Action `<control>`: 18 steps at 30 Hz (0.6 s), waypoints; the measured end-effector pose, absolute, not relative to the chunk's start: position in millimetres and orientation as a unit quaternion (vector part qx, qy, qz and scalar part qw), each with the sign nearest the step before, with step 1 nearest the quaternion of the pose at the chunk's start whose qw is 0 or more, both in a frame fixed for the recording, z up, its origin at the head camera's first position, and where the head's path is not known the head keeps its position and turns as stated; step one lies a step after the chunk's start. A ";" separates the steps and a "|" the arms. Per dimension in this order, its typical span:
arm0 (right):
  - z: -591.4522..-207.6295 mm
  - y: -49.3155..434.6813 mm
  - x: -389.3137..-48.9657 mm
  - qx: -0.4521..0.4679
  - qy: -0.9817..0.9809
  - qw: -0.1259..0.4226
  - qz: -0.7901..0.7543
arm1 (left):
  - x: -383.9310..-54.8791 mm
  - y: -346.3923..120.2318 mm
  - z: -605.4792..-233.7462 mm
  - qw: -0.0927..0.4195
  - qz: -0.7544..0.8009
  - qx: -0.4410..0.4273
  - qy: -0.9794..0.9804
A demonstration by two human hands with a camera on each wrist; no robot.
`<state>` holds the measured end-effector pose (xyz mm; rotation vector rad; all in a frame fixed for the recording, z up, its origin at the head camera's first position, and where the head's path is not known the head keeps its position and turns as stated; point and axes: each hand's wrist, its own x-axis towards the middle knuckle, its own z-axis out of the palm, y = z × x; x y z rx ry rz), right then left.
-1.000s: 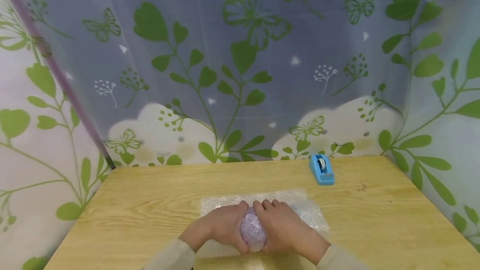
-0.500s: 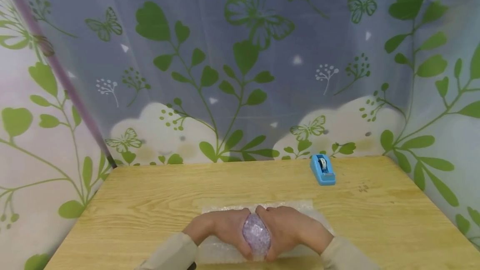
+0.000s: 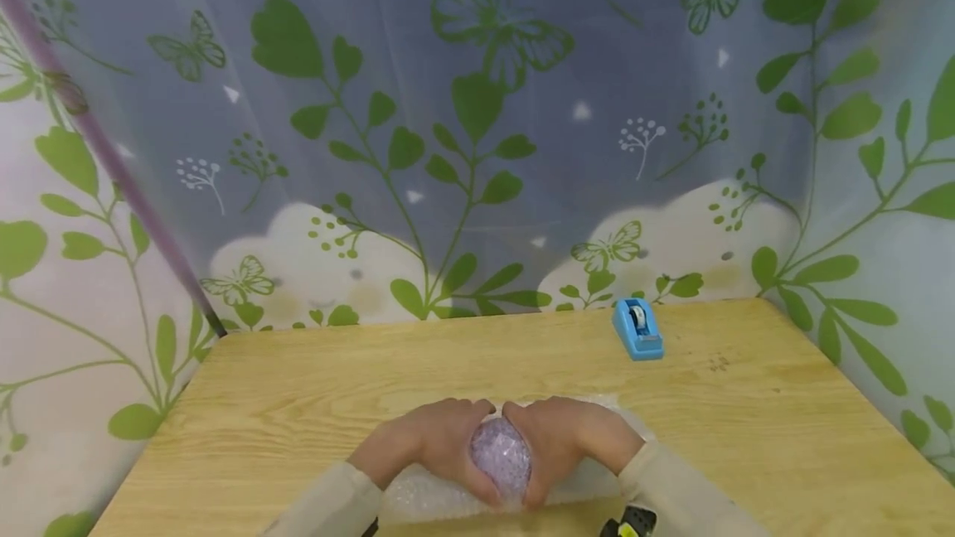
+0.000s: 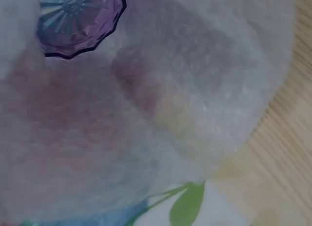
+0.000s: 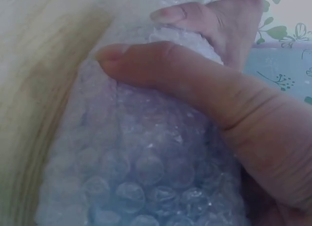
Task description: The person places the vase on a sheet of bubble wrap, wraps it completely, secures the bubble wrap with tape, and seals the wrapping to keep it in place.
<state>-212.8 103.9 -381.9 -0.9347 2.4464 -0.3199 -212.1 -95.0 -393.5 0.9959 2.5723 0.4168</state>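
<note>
Near the front of the table, a purple glass piece bundled in bubble wrap sits between both hands. My left hand grips its left side, and my right hand grips its right side, thumbs toward me. A scalloped, ribbed end of the purple glass shows bare in the left wrist view, with the cloudy wrap around it. In the right wrist view the right thumb lies across the bubbled surface, close to another thumb. More bubble wrap spreads flat beneath the hands. The far-side fingers are partly hidden.
A blue tape dispenser with a roll in it stands toward the back right of the wooden table. Curtains printed with leaves and butterflies hang behind and at both sides. A purple pole slants at the left.
Both hands have come slightly nearer the body with the bundle between them. Less of the flat wrap shows beyond the hands. The right forearm has shifted, and a black and yellow wrist device now shows.
</note>
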 end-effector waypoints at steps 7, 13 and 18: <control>-377.7 101.9 -225.0 -0.333 0.876 0.320 -0.137 | -186.6 -91.1 -392.1 -0.045 -0.016 0.400 0.915; -376.5 102.0 -239.3 -0.333 0.848 0.381 -0.161 | -176.8 -78.6 -407.2 -0.119 -0.070 0.357 0.924; -374.4 97.1 -249.6 -0.311 0.849 0.402 -0.147 | -181.2 -79.0 -412.9 -0.124 -0.031 0.330 0.935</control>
